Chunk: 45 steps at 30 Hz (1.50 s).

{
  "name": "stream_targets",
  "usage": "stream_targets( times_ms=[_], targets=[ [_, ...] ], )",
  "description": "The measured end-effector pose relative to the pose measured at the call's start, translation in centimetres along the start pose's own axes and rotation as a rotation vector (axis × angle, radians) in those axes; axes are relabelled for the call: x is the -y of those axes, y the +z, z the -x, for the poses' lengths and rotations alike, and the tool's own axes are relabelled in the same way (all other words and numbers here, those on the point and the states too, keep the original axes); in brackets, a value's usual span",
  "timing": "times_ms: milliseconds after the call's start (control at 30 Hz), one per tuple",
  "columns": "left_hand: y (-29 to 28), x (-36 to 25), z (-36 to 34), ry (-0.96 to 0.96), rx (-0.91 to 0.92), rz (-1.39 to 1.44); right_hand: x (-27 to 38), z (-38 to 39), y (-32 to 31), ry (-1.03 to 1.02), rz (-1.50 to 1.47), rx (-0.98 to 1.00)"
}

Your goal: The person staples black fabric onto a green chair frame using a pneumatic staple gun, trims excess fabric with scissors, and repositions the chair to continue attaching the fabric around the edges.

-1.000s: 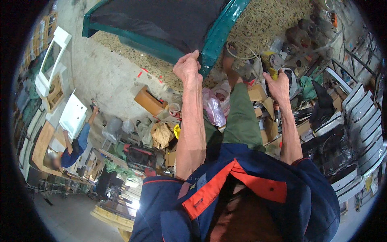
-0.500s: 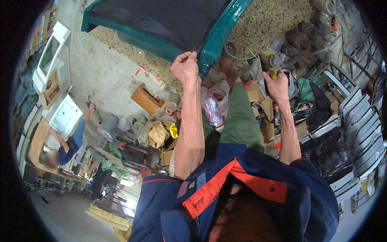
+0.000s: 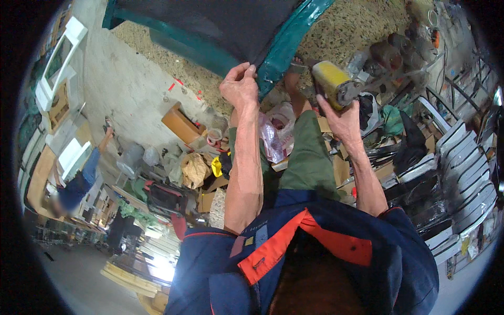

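Observation:
My left hand [image 3: 241, 84] is closed in a pinch at the corner of a black fabric sheet [image 3: 207, 29]. That sheet spans the underside of a teal upholstered piece of furniture [image 3: 286, 44], between its raised padded edges. My right hand [image 3: 342, 119] grips a yellow air staple gun [image 3: 333, 79], apart from the furniture and to the right of its corner. The gun's round grey end points toward the right; its handle is mostly hidden in my palm.
A brown box [image 3: 181, 124], a crumpled paper bag [image 3: 193, 170] and plastic bags [image 3: 271, 137] lie around my legs. White-edged panels [image 3: 467, 173] are stacked at the right. At the far left another person [image 3: 79, 186] bends beside a bench.
My right hand has raised the staple gun and swung it left, toward the furniture corner. My left hand keeps its pinch on the fabric. The view has shifted slightly.

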<state>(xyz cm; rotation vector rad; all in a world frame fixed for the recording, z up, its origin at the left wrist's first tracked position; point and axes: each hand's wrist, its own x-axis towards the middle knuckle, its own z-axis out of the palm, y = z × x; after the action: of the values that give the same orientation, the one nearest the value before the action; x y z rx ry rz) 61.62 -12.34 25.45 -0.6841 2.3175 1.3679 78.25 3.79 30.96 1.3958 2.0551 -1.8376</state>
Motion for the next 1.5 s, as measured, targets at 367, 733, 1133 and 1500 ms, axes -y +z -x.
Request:
stream_targets(
  times_ms=[367,733,1133,1500],
  targets=[
    [-1.5,1.6,-1.9,-0.1,0.106,0.085,3.3,-1.1,6.0,-0.271,0.344,0.324],
    [-3.7,3.5,-3.9,-0.116,0.118,-0.095,2.6,-2.0,8.8,-0.134,0.513,0.396],
    [-4.3,2.2,-5.2,-0.074,0.101,0.009,5.1,-1.5,10.8,-0.166,0.821,0.362],
    [-3.1,-0.7,-7.6,0.051,0.086,0.006,4.8,-0.5,11.8,-0.126,0.751,0.339]
  ],
)
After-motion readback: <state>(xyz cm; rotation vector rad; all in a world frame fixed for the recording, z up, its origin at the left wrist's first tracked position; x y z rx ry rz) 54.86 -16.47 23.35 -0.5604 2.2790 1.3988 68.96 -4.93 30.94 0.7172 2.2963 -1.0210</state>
